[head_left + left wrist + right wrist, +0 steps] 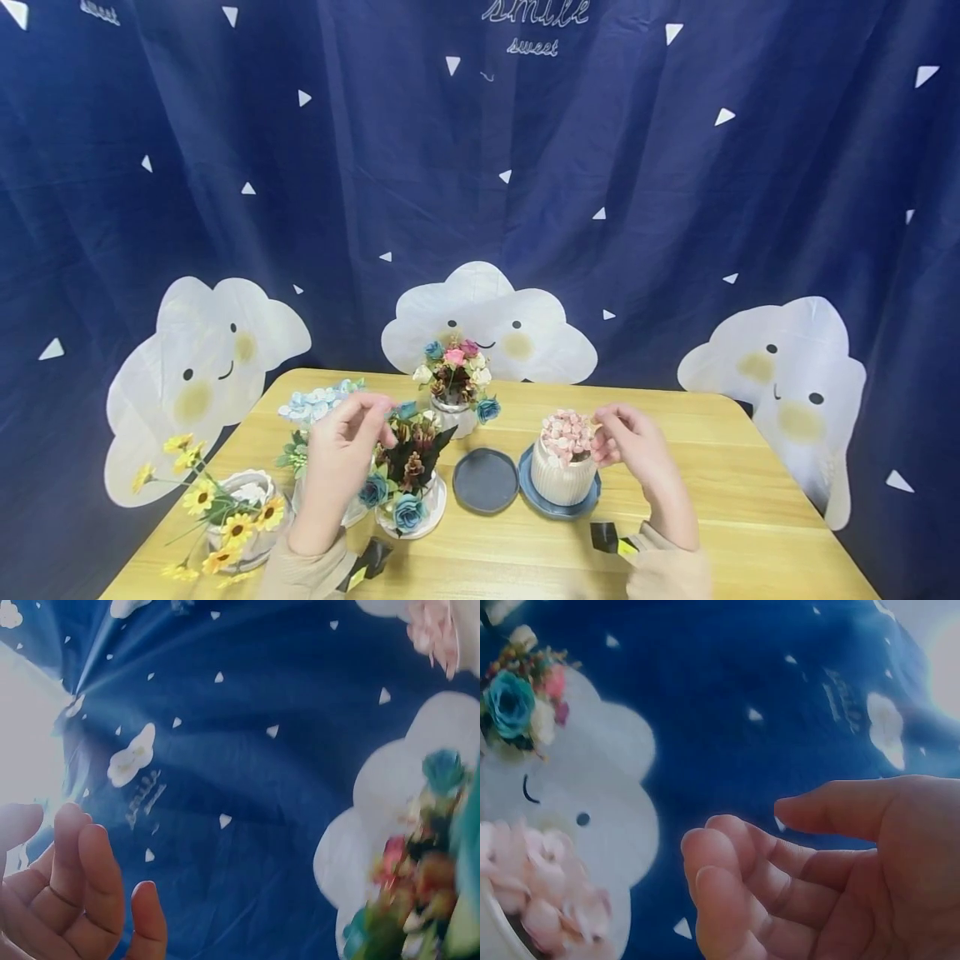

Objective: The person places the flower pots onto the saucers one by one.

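My right hand [637, 450] hovers beside the pink flowers [566, 433], which fill a white ribbed pot [561, 485]. That pot stands on a blue saucer [527, 483]. In the right wrist view its fingers [724, 900] are loosely bent, thumb apart, with nothing held. My left hand [337, 467] is raised beside a potted arrangement of blue roses [408, 510] and dark leaves, set on a white saucer [437, 518]. The left wrist view shows its fingers [101, 877] relaxed and holding nothing. An unoccupied dark saucer [486, 480] lies between the two pots.
At the back stands a mixed bouquet [454, 371] in a white pot [452, 415]. Light blue flowers [311, 405] are partly behind the left hand. Yellow daisies [236, 530] spread from a pot at the wooden table's [735, 475] left edge. A blue curtain [420, 183] hangs behind.
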`<state>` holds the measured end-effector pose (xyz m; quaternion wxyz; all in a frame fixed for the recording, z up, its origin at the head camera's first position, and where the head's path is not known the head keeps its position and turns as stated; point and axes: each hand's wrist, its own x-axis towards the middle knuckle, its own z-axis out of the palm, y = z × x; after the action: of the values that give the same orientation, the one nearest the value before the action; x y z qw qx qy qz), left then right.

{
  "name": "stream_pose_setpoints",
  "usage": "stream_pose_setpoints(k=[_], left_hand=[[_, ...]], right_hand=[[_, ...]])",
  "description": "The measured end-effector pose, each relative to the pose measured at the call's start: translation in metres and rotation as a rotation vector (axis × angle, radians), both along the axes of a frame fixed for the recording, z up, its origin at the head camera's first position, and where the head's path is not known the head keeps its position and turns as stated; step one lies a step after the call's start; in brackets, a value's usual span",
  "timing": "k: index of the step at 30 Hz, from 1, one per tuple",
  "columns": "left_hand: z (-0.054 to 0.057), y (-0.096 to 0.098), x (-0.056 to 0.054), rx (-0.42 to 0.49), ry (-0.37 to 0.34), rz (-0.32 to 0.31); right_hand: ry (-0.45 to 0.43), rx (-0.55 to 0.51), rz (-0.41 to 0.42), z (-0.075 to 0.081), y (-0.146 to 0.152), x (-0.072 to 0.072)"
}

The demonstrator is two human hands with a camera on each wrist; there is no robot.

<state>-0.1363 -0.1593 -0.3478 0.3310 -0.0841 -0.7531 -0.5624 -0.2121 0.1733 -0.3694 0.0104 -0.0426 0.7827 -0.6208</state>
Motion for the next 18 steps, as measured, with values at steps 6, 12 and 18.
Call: stream_pose_setpoints(k=[6,12,18], left_hand=[[-0.006,0.025,-0.006,-0.024,-0.019,-0.097],[-0.019,0.049,-0.013,-0.035,-0.045,-0.224],[-0.035,0.072,-0.017,-0.121,-0.135,-0.274]], right_hand=[[0.019,-0.036,-0.048,-0.001,0.022,0.003],[0.03,-0.026,-0.098,-0.001,0.04,0.006],[0.031,-0.022,-0.114,-0.001,0.046,0.008]])
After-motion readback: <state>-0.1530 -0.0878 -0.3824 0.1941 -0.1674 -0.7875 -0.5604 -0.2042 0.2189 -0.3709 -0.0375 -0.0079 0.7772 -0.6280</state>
